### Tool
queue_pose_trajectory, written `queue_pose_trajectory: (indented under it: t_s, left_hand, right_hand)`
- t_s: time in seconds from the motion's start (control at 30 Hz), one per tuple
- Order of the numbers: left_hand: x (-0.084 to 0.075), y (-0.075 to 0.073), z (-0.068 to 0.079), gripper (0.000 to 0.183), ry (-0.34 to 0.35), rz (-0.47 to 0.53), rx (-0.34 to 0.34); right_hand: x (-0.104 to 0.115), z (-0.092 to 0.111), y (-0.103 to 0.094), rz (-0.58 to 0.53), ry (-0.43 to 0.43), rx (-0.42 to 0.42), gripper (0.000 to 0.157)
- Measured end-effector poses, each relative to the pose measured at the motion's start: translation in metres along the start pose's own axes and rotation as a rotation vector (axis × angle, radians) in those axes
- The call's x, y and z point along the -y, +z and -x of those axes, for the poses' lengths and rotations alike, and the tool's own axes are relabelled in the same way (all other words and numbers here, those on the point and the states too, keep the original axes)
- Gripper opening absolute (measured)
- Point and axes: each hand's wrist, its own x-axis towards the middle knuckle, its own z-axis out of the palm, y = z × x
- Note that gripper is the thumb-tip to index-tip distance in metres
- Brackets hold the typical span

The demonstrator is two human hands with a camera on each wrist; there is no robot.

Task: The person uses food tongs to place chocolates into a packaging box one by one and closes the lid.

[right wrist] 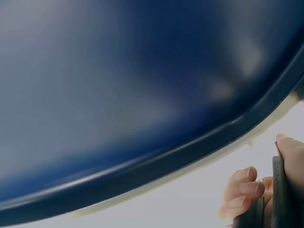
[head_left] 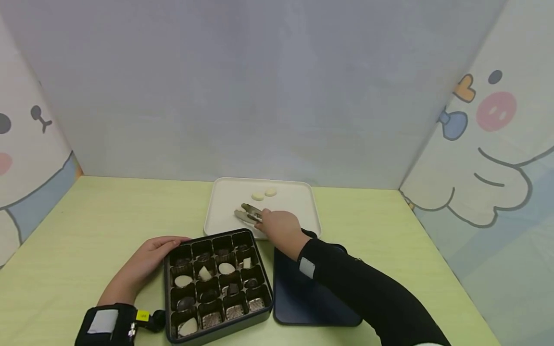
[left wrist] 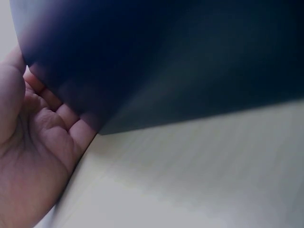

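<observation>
My right hand point(head_left: 283, 228) grips a pair of small tongs point(head_left: 251, 215) above the white tray point(head_left: 214, 204). The tong tips are apart and point left; whether a piece lies between them I cannot tell. Beyond them on the tray rest two pale round chocolates point(head_left: 264, 194). In the right wrist view, fingers point(right wrist: 244, 187) close round the tong arms. My left hand point(head_left: 147, 259) holds the far left corner of a dark box point(head_left: 218, 283), its fingers against the wall in the left wrist view. White and dark chocolates sit in the box's compartments; several near ones look bare.
A dark blue lid point(head_left: 305, 300) lies right of the box, under my right forearm, and fills much of the right wrist view. The yellow-green table point(head_left: 130, 206) ends at a grey wall point(head_left: 242, 96), with cartoon-printed panels point(head_left: 484, 158) on both sides.
</observation>
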Motion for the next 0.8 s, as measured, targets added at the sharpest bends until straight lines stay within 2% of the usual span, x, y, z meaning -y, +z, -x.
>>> queue_pose_trajectory:
  t_s: [0.13, 0.33, 0.5, 0.63, 0.8]
  left_hand:
    - [-0.001, 0.001, -0.001, 0.043, -0.002, -0.022, -0.003]
    - [-0.002, 0.002, -0.002, 0.043, 0.01, -0.042, -0.003]
    - [-0.002, -0.002, -0.002, 0.044, 0.001, -0.055, -0.014]
    - [0.0, -0.003, -0.001, 0.045, -0.002, -0.057, -0.013]
    - [0.001, -0.003, 0.0, 0.044, 0.001, -0.052, -0.012]
  right_hand:
    - [-0.008, 0.013, -0.001, -0.01, -0.028, -0.029, 0.035]
    - [-0.019, 0.029, -0.001, -0.039, -0.007, -0.026, 0.037]
    - [-0.026, 0.039, -0.001, -0.048, -0.04, -0.074, 0.039]
    - [-0.031, 0.045, 0.0, -0.111, -0.062, -0.088, 0.039]
    - [-0.029, 0.053, -0.004, -0.198, -0.045, -0.092, 0.039]
